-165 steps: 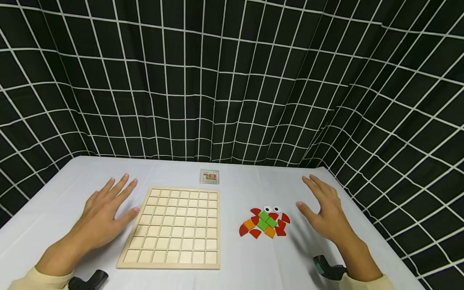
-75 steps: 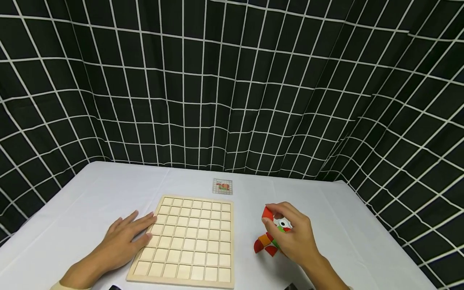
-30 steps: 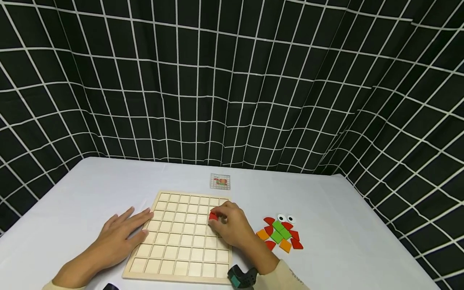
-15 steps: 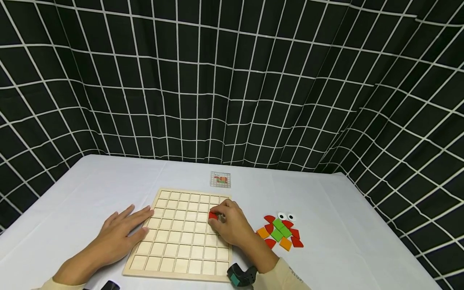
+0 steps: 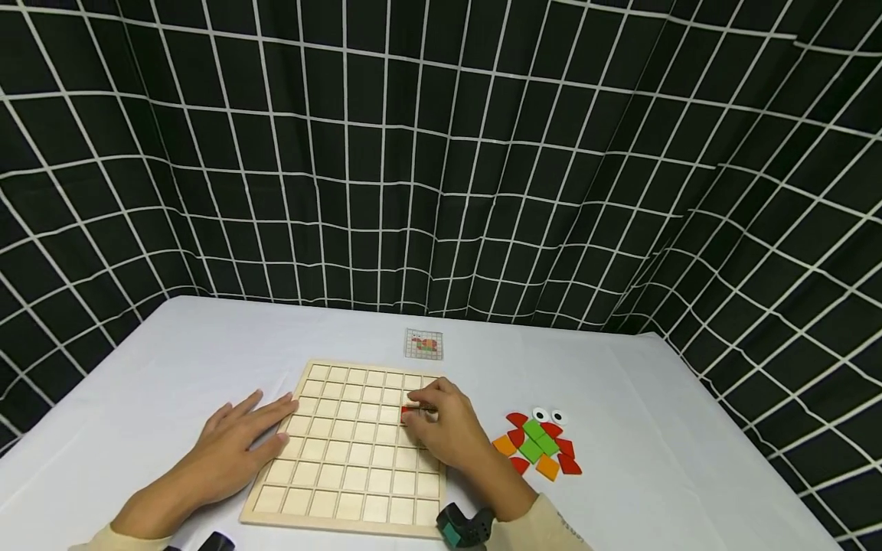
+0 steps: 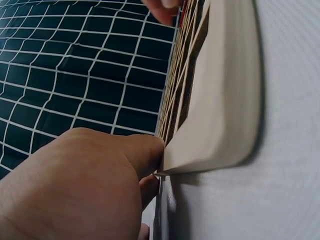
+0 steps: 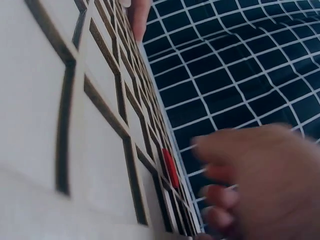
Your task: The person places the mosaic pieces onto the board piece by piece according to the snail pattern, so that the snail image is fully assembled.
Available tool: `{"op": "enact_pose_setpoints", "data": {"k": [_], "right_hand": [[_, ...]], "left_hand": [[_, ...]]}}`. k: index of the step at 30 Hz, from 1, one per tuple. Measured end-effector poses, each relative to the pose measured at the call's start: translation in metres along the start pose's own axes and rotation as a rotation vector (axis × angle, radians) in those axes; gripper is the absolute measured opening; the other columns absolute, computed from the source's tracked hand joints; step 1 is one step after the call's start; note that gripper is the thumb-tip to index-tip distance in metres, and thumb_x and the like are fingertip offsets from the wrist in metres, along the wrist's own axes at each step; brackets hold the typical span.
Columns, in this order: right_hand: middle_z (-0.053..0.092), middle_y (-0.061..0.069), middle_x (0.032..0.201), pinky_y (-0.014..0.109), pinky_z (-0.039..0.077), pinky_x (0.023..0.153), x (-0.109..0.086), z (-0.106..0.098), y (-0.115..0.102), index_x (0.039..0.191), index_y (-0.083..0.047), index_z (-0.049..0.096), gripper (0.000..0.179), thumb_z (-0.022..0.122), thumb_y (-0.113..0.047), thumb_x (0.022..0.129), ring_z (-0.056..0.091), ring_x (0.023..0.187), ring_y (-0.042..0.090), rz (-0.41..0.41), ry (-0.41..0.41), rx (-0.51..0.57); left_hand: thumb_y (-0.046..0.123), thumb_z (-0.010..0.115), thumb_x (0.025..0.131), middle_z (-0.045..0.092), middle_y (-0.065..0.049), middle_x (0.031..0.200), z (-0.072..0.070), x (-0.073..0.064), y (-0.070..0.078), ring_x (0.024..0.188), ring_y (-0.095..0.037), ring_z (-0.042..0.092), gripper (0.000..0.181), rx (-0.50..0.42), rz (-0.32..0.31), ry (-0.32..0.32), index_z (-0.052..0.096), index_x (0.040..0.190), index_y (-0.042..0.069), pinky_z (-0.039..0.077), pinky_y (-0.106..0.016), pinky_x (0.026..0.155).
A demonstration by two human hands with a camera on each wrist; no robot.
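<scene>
A pale wooden grid board lies on the table. At its left rim rests my left hand, fingers extended and fingertips on the edge; the left wrist view shows this hand at the board's side. Over the board's right part is my right hand, thumb and index finger spread apart beside a small red tile. In the right wrist view the red tile sits in a cell, with the right hand away from it. The thumb partly hides the tile in the head view.
Right of the board lies a cluster of green tiles, orange tiles, red tiles and two white eye discs. A small picture card lies behind the board. A black curtain with white grid lines encloses the table.
My right hand picked a red tile from the cluster, carried it left to the board and has now loosened its pinch on it. My left hand came to rest on the board's left edge.
</scene>
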State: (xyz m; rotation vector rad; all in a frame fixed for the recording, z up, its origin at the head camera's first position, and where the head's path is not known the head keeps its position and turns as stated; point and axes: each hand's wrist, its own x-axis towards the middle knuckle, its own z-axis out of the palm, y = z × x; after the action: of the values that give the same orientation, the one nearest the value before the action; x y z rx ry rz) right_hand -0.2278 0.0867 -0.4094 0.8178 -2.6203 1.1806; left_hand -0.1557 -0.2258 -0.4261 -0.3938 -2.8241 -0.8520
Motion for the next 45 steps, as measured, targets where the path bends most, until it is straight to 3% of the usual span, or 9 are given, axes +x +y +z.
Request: {"op": "enact_pose_setpoints", "data": {"k": [6,11,20,28,35,45], "right_hand": [[0.061,0.002,0.094,0.039,0.05,0.074,-0.005,-0.026,-0.013,0.106,-0.004,0.072,0.023,0.074,-0.01,0.084,0.058,0.086,0.022,-0.003,0.137,0.046],[0.061,-0.005,0.096,0.042,0.05,0.074,-0.01,-0.057,-0.024,0.105,-0.01,0.073,0.023,0.076,-0.009,0.082,0.057,0.086,0.018,-0.07,0.203,0.039],[0.06,-0.011,0.1,0.029,0.049,0.073,-0.038,-0.118,-0.025,0.107,-0.012,0.072,0.028,0.076,-0.002,0.081,0.054,0.085,0.012,-0.18,0.292,-0.066],[0.061,-0.002,0.101,0.019,0.044,0.077,-0.066,-0.156,-0.015,0.111,-0.009,0.071,0.035,0.076,0.005,0.079,0.051,0.086,0.013,-0.156,0.347,-0.098],[0.06,0.002,0.099,0.018,0.045,0.075,-0.087,-0.173,0.008,0.111,-0.005,0.069,0.034,0.072,0.011,0.081,0.049,0.086,0.017,-0.11,0.338,-0.012],[0.061,0.006,0.097,0.019,0.046,0.072,-0.104,-0.169,0.045,0.111,-0.003,0.068,0.037,0.072,0.014,0.078,0.052,0.085,0.018,-0.097,0.316,0.035]], "left_hand": [[0.032,0.056,0.098,0.046,-0.007,0.145,0.006,0.002,0.003,0.138,-0.045,0.022,0.044,-0.012,-0.009,-0.027,0.055,0.137,0.012,0.006,-0.064,0.106],[0.032,0.057,0.097,0.046,-0.007,0.145,0.002,0.0,0.002,0.138,-0.045,0.022,0.045,-0.006,-0.008,-0.028,0.055,0.138,0.011,0.006,-0.063,0.106],[0.032,0.06,0.095,0.046,-0.008,0.145,-0.004,0.0,0.0,0.137,-0.045,0.023,0.046,0.001,0.015,-0.02,0.056,0.136,0.011,0.006,-0.063,0.106],[0.033,0.06,0.095,0.044,-0.007,0.147,-0.003,-0.001,-0.002,0.138,-0.044,0.022,0.048,-0.009,0.006,-0.043,0.055,0.138,0.011,0.005,-0.063,0.106],[0.035,0.06,0.095,0.042,-0.008,0.148,-0.002,0.0,-0.001,0.138,-0.046,0.02,0.05,-0.029,-0.012,-0.065,0.053,0.139,0.011,0.003,-0.064,0.106],[0.035,0.059,0.096,0.042,-0.008,0.148,-0.003,0.0,-0.003,0.138,-0.046,0.021,0.05,-0.014,0.008,-0.056,0.053,0.139,0.012,0.003,-0.064,0.105]]}}
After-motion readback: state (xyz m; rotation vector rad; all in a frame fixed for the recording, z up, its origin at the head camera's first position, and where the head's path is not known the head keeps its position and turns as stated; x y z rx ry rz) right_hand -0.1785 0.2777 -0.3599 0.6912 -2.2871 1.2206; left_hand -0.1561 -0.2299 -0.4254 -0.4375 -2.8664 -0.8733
